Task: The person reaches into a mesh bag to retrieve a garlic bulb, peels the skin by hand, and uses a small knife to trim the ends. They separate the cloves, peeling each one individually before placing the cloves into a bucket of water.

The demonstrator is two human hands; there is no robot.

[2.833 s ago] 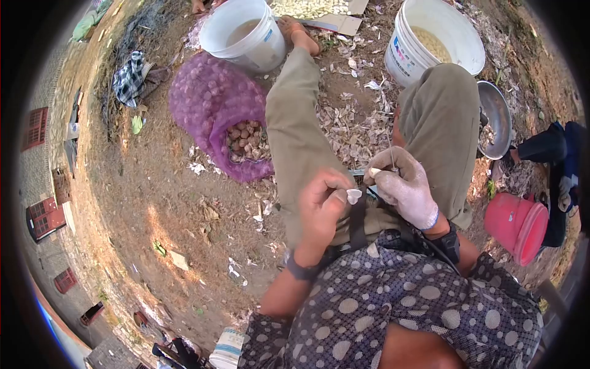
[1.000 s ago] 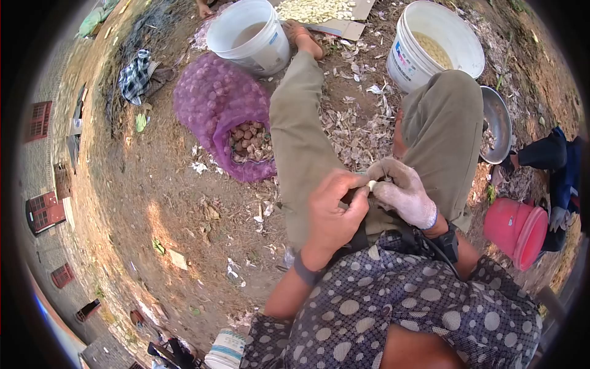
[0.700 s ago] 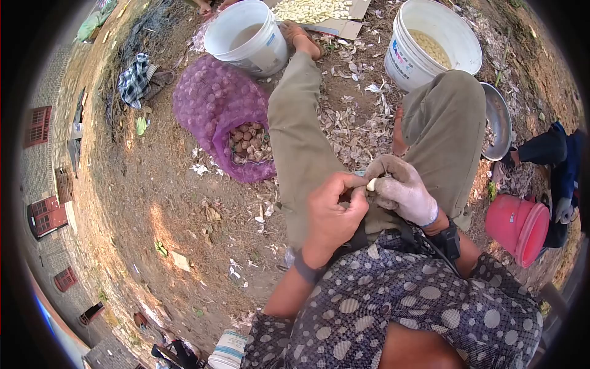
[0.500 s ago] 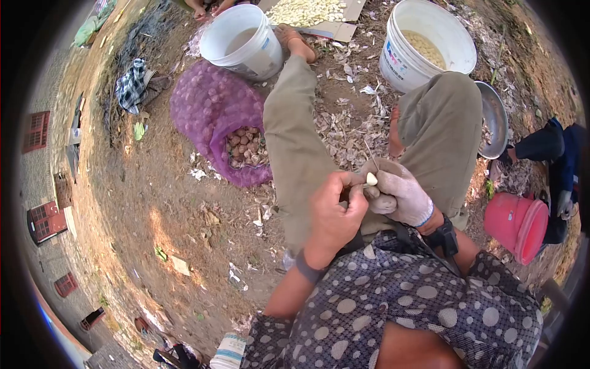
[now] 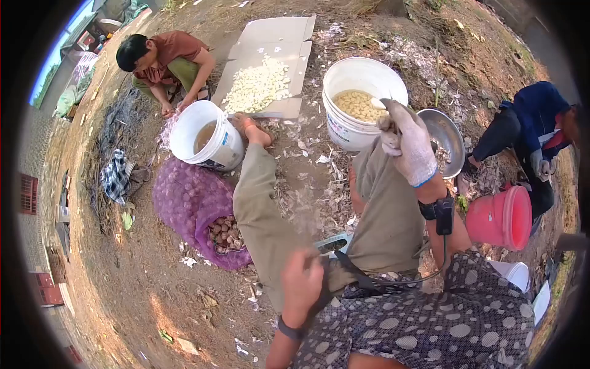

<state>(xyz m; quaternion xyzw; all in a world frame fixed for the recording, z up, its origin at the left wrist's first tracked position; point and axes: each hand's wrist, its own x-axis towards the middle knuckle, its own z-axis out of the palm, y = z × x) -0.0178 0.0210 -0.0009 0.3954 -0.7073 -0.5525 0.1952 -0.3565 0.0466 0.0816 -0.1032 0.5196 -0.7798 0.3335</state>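
My right hand, in a pale glove with a dirty palm and fingers, is raised over the near right edge of a white bucket. A peeled garlic clove shows at its fingertips, above the peeled cloves lying in the bucket's liquid. My bare left hand is low over my lap, its fingers curled and smeared by motion; anything in them is hidden.
A purple net sack of garlic bulbs and another white bucket stand left of my leg. Peeled cloves cover cardboard near a crouching person. At right are a metal basin, a pink bucket and another person.
My hands have parted. The right has moved up and forward to the white bucket with the peeled clove; the left has dropped back toward my lap. The view has tilted up.
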